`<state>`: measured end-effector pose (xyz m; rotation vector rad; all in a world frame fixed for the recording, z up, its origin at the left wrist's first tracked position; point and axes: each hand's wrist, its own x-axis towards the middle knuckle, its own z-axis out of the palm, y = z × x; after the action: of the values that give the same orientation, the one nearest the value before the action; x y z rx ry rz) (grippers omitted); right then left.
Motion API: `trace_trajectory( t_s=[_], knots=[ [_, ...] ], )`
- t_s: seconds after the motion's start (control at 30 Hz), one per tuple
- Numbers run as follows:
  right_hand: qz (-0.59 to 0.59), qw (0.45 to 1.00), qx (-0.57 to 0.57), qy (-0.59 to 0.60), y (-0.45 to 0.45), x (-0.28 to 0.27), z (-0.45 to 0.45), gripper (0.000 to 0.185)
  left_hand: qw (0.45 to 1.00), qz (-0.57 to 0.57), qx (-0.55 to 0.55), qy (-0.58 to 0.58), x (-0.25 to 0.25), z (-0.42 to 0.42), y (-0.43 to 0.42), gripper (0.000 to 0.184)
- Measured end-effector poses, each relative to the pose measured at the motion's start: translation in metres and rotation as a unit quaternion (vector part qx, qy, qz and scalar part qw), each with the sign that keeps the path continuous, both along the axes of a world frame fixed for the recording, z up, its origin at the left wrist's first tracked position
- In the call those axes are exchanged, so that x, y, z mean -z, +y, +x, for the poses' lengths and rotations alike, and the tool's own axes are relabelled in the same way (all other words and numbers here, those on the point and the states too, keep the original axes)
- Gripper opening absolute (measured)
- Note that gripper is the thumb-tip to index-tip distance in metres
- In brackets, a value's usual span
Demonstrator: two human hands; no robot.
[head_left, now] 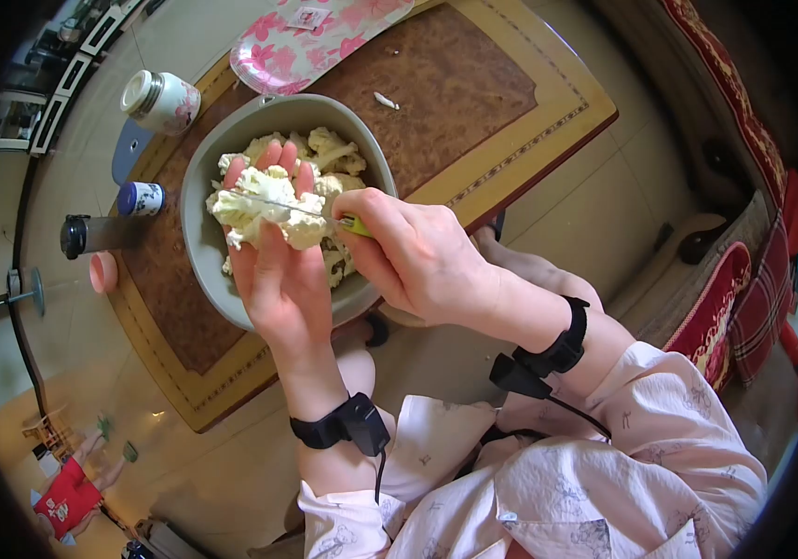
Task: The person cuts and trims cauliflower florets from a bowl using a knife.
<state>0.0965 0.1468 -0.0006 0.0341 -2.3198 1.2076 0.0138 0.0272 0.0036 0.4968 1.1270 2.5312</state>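
Note:
Over a grey basin (pixel 196 233), my left hand (pixel 287 279) holds up a piece of white cauliflower (pixel 259 207), fingers wrapped round it from below and behind. My right hand (pixel 413 247) is closed on the green handle of a small knife (pixel 354 224). Its thin blade reaches left across the held piece. More cauliflower pieces (pixel 332 151) lie inside the basin, behind and under my hands.
The basin stands on a brown wooden table (pixel 455 84). A pink floral tray (pixel 278 56) is at the far edge, near a small white scrap (pixel 385 100). Left are a white jar (pixel 164 101), blue-lidded jar (pixel 141 198), dark bottle (pixel 91 236) and pink cup (pixel 102 272). A person in red (pixel 68 498) is lower left.

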Motion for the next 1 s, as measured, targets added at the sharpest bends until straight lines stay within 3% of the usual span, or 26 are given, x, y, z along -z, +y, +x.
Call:
trace_trajectory(
  t_s=[0.3, 0.9, 1.0],
  knots=[
    [0.036, 0.998, -0.017, -0.043, 0.0, -0.002, 0.001, 0.027, 0.999, 0.019, 0.014, -0.048, 0.0, 0.002, 0.0, 0.06],
    [0.011, 0.994, -0.044, -0.101, -0.003, -0.003, -0.001, 0.021, 0.993, -0.087, 0.036, 0.068, -0.002, -0.002, -0.011, 0.062],
    [-0.002, 0.994, -0.028, -0.102, -0.011, 0.002, -0.005, 0.022, 0.999, -0.022, 0.028, -0.024, 0.002, 0.002, -0.004, 0.059]
  ],
)
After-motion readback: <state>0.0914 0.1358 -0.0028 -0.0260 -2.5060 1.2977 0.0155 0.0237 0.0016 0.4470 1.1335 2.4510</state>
